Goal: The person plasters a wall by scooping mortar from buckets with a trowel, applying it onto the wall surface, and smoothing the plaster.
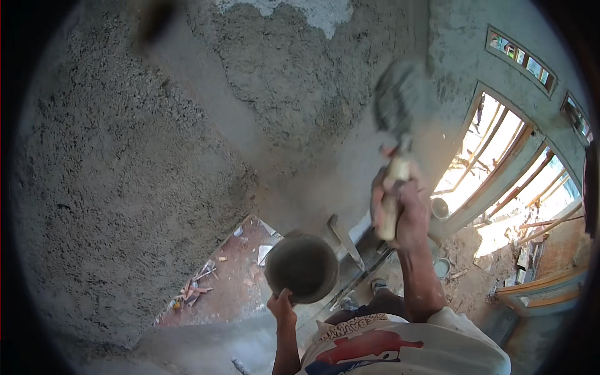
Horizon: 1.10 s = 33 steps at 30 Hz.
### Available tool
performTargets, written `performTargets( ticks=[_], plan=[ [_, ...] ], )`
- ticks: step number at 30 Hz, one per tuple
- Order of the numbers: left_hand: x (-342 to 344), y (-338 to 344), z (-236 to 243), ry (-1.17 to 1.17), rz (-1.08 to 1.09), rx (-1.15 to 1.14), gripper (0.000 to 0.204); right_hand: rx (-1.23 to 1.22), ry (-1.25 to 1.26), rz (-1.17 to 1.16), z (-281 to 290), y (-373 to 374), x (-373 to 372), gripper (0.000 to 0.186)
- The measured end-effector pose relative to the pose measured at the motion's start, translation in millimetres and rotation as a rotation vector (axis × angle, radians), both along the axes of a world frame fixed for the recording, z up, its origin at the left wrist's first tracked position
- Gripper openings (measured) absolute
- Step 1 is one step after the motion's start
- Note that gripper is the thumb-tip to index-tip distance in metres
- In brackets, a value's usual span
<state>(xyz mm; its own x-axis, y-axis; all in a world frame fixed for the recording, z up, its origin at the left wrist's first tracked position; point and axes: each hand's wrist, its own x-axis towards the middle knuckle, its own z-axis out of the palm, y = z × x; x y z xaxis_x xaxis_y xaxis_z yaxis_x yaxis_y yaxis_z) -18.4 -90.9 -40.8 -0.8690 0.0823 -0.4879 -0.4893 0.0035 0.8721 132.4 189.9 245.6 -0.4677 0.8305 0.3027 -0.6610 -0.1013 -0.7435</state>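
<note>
My right hand (406,203) is closed round the pale handle of a trowel (400,103), raised in front of the wall. Grey mortar seems to cover its blade, which is smeared by motion. Lower and to the left, my left hand (282,305) grips the rim of a round, dark bucket (302,267). The inside of the bucket looks grey, but I cannot tell how much it holds. Ahead and to the left stands a wall (144,150) coated in rough, wet-looking grey mortar, with smoother bands running through it.
Window openings (487,144) with wooden bars let in bright light at the right. A plank (345,240) lies close to the bucket's right. Debris litters the floor (237,275) far below, where a pail (442,268) also stands. My shoe (378,285) shows beneath me.
</note>
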Motion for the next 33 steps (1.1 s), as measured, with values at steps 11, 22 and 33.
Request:
performTargets(
  ticks=[11,22,33],
  plan=[
    [12.7,-181.1,-96.8,0.198,0.19,-0.158,0.043,0.337,0.085,-1.499,42.5,188.9,-91.3,0.024],
    [50.8,-155.4,-51.3,0.067,0.471,-0.412,0.014,0.454,-0.949,-0.133,-183.2,-73.6,-86.0,0.024],
    [56.6,-147.5,-42.4,0.079,0.55,-0.181,0.011,-0.506,-0.024,-0.097,-10.0,-41.7,-255.9,0.022]
  ],
)
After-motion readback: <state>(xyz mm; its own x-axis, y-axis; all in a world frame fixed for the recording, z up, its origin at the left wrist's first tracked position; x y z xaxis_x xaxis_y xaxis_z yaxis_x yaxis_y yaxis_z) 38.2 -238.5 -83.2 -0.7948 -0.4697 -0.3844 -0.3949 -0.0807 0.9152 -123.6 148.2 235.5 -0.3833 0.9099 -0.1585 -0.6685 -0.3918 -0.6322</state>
